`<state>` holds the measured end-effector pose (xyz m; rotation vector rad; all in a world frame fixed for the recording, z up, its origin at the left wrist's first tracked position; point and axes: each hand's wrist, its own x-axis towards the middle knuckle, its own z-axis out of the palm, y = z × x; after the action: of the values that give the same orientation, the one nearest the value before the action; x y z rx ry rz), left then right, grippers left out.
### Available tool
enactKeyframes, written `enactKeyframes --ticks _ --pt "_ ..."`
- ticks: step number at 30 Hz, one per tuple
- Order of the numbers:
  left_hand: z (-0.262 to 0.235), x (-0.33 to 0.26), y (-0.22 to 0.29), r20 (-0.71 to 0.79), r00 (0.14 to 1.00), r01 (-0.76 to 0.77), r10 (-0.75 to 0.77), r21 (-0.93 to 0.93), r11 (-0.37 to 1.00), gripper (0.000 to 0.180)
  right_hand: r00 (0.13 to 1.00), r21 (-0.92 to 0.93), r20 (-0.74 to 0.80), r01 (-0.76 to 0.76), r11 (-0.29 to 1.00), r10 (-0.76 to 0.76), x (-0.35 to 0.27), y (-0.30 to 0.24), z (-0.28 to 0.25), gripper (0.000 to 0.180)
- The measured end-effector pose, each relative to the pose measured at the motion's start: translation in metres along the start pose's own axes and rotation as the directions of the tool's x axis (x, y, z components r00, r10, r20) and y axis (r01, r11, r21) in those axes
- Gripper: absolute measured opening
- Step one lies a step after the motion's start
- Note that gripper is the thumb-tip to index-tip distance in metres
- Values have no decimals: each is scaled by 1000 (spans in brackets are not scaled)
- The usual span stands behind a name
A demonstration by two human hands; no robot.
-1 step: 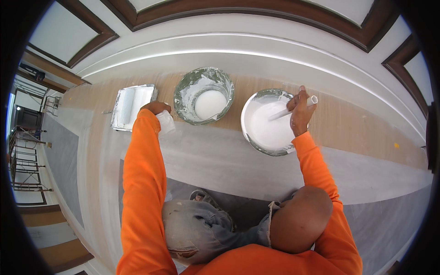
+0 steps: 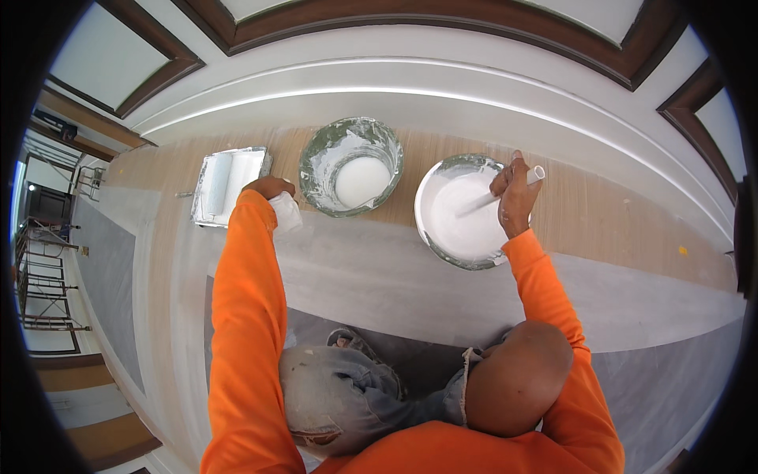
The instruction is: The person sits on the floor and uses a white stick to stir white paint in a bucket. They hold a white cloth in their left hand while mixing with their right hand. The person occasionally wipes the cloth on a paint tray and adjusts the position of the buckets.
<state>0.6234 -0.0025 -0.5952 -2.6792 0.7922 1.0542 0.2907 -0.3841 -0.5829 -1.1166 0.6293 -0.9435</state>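
Note:
My right hand (image 2: 515,196) is closed round a white pipe (image 2: 476,205), which slants down into the white paint in the right bucket (image 2: 425,225). Paint coats that bucket's inner wall. On the left, my left hand (image 2: 271,187) is closed beside the paint tray (image 2: 260,162), its fingers partly hidden. A white, crumpled, cloth-like piece (image 2: 286,213) hangs from this hand. The tray carries white paint and a paint roller (image 2: 219,183). Between my hands stands a green, paint-smeared bucket (image 2: 312,162) with white paint at its bottom.
A white wall (image 2: 442,75) with brown wood frames rises just behind the buckets. They stand on a wood-look floor strip (image 2: 616,217), with grey covering (image 2: 379,261) nearer me. My bent knees are close below. Scaffolding (image 2: 47,276) stands at the far left.
The pipe's lower end has shifted slightly left in the paint, my right hand moving a little with it. My left hand stays in place.

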Motion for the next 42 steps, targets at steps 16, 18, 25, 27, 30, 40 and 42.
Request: enactKeyframes --ticks 16,18,25,27,30,40,42 --pt "-12 -8 18 96 979 200 -180 -283 938 37 991 -345 120 90 934 -51 27 -12 -1 40" --pt "-10 -11 31 20 997 72 -72 -12 997 36 977 -295 126 202 934 -171 27 4 5 40" --pt "-4 0 2 82 989 140 -121 -297 945 32 852 -255 393 -259 932 345 -7 -9 12 39" --pt "-5 4 -5 100 993 85 -60 -273 958 30 899 -441 367 -57 896 238 13 -15 1 39" --pt "-2 7 9 50 987 157 -150 -208 965 32 951 -402 296 205 892 -85 28 -3 9 40" --pt "0 11 9 138 970 242 -202 -426 872 34 847 -233 436 -221 947 305 13 -12 -34 41" --pt "0 6 7 120 961 278 -251 -409 869 34 920 -265 343 -98 959 189 25 -17 -27 42"
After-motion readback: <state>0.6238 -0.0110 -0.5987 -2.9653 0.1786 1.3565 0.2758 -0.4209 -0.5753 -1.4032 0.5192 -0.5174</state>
